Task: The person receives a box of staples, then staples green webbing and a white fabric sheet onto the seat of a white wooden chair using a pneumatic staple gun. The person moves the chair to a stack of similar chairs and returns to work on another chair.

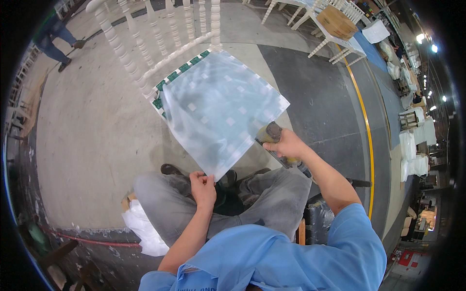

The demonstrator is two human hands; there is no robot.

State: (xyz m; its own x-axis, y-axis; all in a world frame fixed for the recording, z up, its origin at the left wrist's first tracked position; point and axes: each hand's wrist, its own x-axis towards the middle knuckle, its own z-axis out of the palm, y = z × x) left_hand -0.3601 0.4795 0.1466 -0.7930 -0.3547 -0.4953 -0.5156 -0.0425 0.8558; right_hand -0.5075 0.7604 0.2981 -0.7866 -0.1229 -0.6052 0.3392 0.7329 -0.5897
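The plastic sheet (221, 109) lies draped over the chair (160, 43) seat ahead of the knees. The left hand (203, 186) pinches its near corner; the right hand (284, 144), at the sheet's right edge, is clamped on a stapler (272, 133), nearer the seat.

White chair (160, 43) and white bag (143, 230) rest on concrete floor (92, 140).

- Plastic sheet (221, 109): clear, milky-white sheen, pale squares showing through.
- Chair seat (167, 77): green-and-white woven check.
- Chair back spindles (145, 34): glossy white.
- Tool (272, 132) in the right hand (286, 144): dark head, yellowish body.
- Trousers (170, 203): grey.
- Shirt (291, 252): light blue.
- Floor (87, 136): pale grey, with a darker grey lane and a yellow line (367, 131).
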